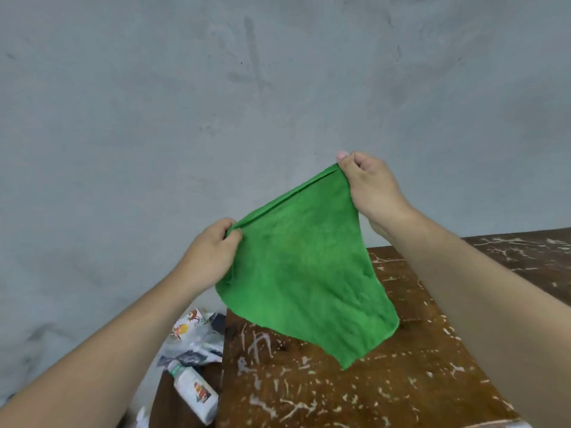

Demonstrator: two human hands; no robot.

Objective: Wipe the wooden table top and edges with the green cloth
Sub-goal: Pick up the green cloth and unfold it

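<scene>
- The green cloth hangs spread out in the air above the wooden table, its top edge stretched taut on a slant, its lower corner dangling over the tabletop
- The left hand pinches the lower end of that top edge, fingers curled round the fabric
- The right hand grips the higher end, thumb and fingers closed on the corner
- The table's brown top is flecked with pale paint marks
- Left of the table, lower down, lie a white bottle and crumpled printed bags
- A grey wall rises behind the table
</scene>
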